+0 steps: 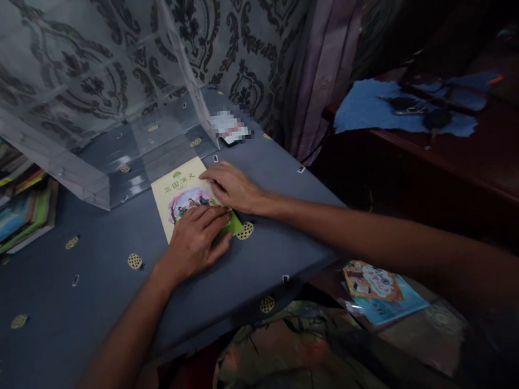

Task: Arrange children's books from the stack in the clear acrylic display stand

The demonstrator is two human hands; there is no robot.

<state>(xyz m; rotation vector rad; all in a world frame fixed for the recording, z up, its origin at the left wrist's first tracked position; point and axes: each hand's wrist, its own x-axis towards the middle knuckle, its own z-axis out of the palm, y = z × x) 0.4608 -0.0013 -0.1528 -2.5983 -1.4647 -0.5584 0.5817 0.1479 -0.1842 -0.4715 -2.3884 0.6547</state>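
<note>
A thin yellow-green picture book lies flat on the grey-blue tablecloth, just in front of a clear acrylic box. My left hand rests palm down on the book's lower right corner, fingers stretched over the cover. My right hand lies flat at the book's right edge, fingers extended and touching the cover near its title. Neither hand grips or lifts anything.
A clear acrylic box stands behind the book. Stacked books lie at the far left. A small card or phone sits behind. Another picture book lies lower right. A dark wooden table with blue cloth and glasses stands right.
</note>
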